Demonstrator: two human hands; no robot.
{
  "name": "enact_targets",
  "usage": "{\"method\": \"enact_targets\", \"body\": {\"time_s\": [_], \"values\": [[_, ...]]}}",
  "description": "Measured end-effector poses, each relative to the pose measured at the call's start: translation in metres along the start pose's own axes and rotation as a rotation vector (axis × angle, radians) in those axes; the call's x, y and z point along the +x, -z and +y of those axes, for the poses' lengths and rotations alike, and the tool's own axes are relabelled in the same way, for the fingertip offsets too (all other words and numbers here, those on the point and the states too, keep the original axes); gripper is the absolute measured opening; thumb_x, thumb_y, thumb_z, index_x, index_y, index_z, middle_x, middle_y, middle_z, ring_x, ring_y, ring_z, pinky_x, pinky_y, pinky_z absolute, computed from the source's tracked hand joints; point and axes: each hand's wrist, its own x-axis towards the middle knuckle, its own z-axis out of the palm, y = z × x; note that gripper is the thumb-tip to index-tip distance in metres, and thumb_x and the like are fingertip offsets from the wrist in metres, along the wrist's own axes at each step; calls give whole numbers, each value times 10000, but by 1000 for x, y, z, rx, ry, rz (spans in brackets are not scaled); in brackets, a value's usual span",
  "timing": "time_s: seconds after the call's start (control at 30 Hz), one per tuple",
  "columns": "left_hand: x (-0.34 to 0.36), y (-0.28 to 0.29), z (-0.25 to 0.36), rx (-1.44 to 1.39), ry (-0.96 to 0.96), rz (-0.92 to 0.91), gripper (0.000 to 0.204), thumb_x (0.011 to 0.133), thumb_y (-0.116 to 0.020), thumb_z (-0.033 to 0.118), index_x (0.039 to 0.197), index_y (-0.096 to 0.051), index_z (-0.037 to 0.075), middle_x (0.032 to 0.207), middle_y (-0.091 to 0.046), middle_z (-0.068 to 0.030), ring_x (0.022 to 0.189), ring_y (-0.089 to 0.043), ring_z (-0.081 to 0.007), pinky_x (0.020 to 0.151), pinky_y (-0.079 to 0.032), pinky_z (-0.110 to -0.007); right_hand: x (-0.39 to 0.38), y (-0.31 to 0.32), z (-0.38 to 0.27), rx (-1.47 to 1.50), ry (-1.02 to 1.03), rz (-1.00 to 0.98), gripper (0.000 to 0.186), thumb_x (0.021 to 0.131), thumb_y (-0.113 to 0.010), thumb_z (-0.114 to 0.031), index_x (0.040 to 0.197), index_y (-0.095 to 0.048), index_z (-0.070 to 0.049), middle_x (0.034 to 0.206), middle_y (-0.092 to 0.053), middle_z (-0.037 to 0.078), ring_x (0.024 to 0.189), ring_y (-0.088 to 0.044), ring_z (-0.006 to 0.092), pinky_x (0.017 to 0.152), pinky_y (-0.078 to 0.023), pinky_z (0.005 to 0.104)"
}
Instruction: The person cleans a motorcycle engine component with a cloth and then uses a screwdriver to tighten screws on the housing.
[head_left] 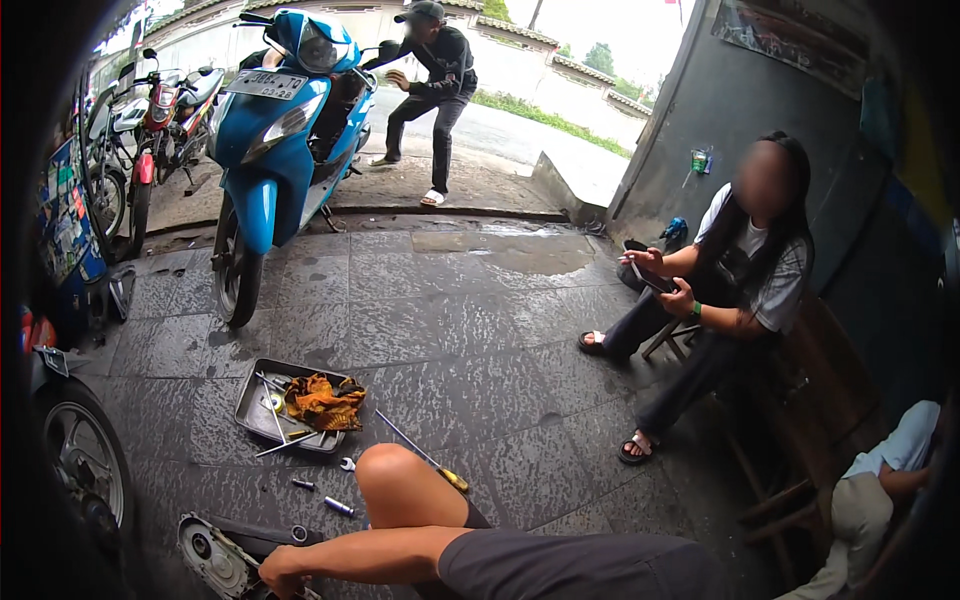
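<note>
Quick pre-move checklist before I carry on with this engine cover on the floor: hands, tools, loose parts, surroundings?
1. Hand on the engine cover: ok, one hand rests at its edge; which hand, cannot tell.
2. Other hand: cannot tell, out of view.
3. Tools close: ok, metal tray with orange rag, screwdriver beside the knee.
4. Loose parts: not ok, small wrench and sockets lie outside the tray.
5. Floor: not ok, wet patches.
6. Blue scooter: ok, parked upright, apart.
</note>
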Motion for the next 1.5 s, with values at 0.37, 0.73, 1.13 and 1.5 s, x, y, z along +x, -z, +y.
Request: {"method": "enact_targets", "body": {"time_s": [0.37, 0.73, 1.13, 1.5], "values": [[-6, 7, 12, 22, -70, 73, 458, 928, -324, 534, 625, -383, 195, 463, -359, 31, 345, -285, -113, 324, -258, -268, -14, 9, -26, -64, 61, -47, 489, 804, -578, -520, 838, -700, -48, 791, -685, 93, 723, -674, 226, 660, -531, 344], [1, 4, 3, -10, -24, -21, 452, 924, -326, 536, 643, -406, 192, 465, -368, 29, 338, -289, -109, 311, -275, -251, -31, 22, -24, -143, 39, -192, 482, 883, -462, -436, 957, -675, -10, 909, -681, 137, 833, -672, 251, 723, -526, 369], [7, 10, -1, -27, -24, -153, 479, 935, -306, 541, 653, -395, 163, 473, -361, 18, 351, -295, -107, 324, -283, -251, 3, 10, -12, -146, 74, -183, 352, 814, -526, -305, 789, -700, 0, 703, -675, 138, 625, -668, 225, 544, -520, 346], [-8, 23, 25, -52, -102, -5, 464, 919, -362, 558, 676, -398, 164, 470, -350, 21, 342, -276, -104, 308, -263, -254, -9, 10, -48, -56, 107, -200, 484, 844, -574, -445, 937, -672, 20, 900, -677, 140, 800, -676, 259, 704, -547, 354]]}}
